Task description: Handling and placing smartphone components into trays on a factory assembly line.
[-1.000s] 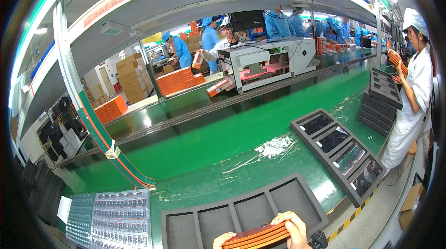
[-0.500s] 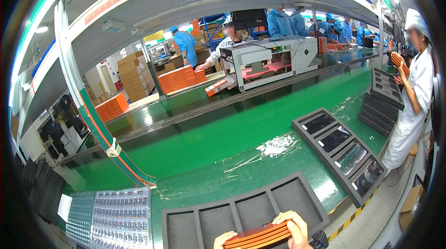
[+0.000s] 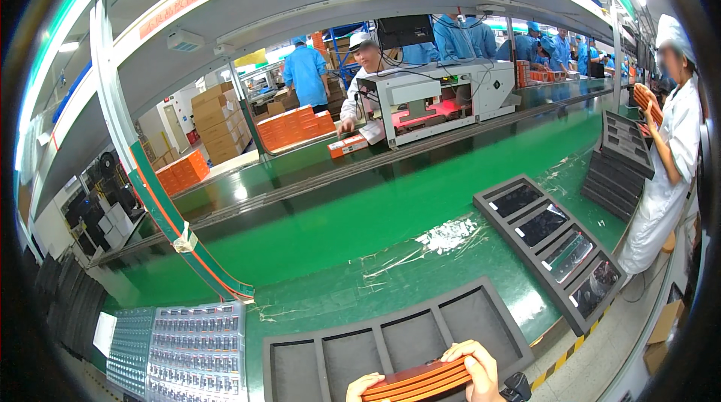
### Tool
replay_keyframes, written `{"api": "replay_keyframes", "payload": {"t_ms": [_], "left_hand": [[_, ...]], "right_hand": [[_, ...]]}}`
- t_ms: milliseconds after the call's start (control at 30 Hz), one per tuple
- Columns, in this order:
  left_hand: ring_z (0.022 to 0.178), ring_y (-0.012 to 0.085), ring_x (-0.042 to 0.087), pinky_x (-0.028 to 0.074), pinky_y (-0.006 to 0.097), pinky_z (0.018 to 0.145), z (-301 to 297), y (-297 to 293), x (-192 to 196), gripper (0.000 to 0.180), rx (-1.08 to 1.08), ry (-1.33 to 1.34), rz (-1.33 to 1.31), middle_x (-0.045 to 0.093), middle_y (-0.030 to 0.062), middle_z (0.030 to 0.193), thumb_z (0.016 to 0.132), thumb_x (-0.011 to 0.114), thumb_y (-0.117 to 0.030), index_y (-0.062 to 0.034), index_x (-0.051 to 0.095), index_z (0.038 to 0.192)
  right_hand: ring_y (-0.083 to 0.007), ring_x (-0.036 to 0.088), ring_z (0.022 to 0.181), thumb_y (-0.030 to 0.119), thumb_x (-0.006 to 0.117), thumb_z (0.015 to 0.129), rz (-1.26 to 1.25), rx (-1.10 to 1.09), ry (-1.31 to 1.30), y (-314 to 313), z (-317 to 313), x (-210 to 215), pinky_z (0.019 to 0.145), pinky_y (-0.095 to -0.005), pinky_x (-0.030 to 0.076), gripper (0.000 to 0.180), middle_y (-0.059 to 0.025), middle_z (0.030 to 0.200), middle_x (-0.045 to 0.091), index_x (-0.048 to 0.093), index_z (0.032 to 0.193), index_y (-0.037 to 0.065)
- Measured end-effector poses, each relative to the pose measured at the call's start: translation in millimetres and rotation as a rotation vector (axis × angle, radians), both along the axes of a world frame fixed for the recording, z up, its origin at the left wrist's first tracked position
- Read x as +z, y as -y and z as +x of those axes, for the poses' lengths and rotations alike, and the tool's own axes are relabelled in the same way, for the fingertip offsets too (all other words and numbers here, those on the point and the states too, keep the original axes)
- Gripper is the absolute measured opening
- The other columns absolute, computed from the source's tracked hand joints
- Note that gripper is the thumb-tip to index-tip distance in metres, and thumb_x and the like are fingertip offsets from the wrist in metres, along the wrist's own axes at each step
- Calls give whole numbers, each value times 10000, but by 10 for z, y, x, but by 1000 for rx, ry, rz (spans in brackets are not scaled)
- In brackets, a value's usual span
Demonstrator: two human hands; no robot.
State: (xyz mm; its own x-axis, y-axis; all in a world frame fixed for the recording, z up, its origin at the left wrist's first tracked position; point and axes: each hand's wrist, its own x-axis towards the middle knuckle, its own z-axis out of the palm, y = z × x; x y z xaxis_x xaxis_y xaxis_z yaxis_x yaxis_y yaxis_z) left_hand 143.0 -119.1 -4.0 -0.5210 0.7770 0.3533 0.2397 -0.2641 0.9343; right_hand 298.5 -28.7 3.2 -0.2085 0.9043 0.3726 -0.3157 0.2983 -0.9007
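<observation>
Just above the near edge of a black foam tray (image 3: 293, 340), I hold a stack of thin flat pieces (image 3: 420, 382) with orange-brown edges and a dark, glossy top. My left hand (image 3: 363, 385) grips its left end, and my right hand (image 3: 478, 372) is closed round the right end, thumb near the top. What kind of pieces they are I cannot make out. Bare bottoms show in the tray's compartments. The stack's lower side runs out of the picture.
Right of me lies a second foam tray (image 3: 554, 238) with dark flat items in its slots. Beyond it stand piled foam trays (image 3: 612, 184) and a co-worker (image 3: 668, 154) holding a similar stack. Clear plastic trays (image 3: 197, 349) of small parts sit left, near a post (image 3: 161, 210). A conveyor machine (image 3: 428, 102) stands opposite.
My hands and the stack have barely moved. Across the bench, a person by the machine has shifted a hand to the right along with an orange box, and another in blue has moved right.
</observation>
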Motion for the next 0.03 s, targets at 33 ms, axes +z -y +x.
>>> {"api": "replay_keyframes", "payload": {"t_ms": [33], "left_hand": [[1106,300,579,434,403,986,1,-2,8,405,-1,11,-6,607,176,1162,901,637,-262,18,561,1184]], "right_hand": [[-224,566,930,152,425,985,-1,1,-2,-4,-4,-7,871,-326,433,226,-134,977,583,568,957,-20]]}}
